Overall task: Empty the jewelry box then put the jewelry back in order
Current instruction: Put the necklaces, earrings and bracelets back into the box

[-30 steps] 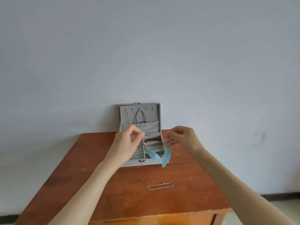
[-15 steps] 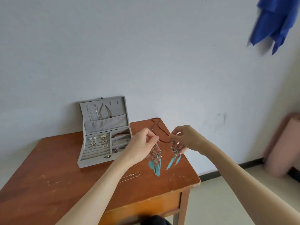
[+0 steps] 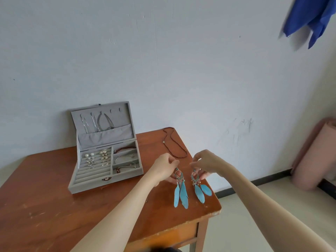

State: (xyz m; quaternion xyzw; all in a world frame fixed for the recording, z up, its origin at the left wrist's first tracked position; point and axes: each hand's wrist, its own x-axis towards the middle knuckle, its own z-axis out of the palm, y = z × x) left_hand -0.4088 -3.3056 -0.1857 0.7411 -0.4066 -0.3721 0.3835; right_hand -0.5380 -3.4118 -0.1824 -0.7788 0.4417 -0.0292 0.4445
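Your left hand (image 3: 164, 167) pinches the hook of a turquoise feather earring with a beaded metal hoop (image 3: 180, 188) between thumb and fingertip, wrist bent down, forearm reaching in from the lower left. Your right hand (image 3: 206, 163) pinches the matching second feather earring (image 3: 199, 187) the same way, its other fingers curled behind the hoop. Both earrings hang side by side with their feather tips low over the right corner of the worn brown wooden table (image 3: 54, 211). Just beyond your hands a dark beaded necklace (image 3: 172, 142) lies looped on the table. To the left stands the open grey velvet jewelry box (image 3: 105, 151), lid upright, with studs and bangles in its compartments.
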